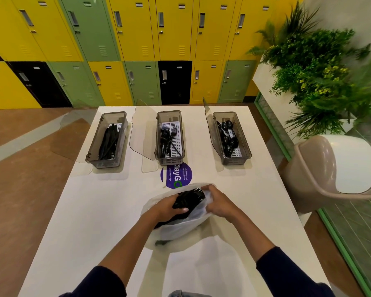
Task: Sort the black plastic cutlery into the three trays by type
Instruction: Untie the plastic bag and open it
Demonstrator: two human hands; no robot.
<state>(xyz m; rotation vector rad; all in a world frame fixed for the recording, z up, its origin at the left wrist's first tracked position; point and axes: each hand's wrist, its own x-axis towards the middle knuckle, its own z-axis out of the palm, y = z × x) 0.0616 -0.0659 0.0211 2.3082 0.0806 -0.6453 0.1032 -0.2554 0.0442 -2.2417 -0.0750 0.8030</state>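
Note:
A clear plastic bag (180, 229) lies on the white table (94, 221), full of black cutlery (190, 200). My left hand (170, 205) reaches into the bag and is closed around a bunch of that cutlery. My right hand (216, 203) grips the bag's open edge. Three smoky trays stand in a row at the far side, lids open: the left tray (90, 154) holds knives, the middle tray (169, 162) holds forks, the right tray (247, 151) holds spoons.
A purple round sticker (176, 175) lies on the table between the bag and the middle tray. A beige swing-lid bin (313, 168) stands right of the table, with plants behind it. Yellow, green and black lockers line the back wall.

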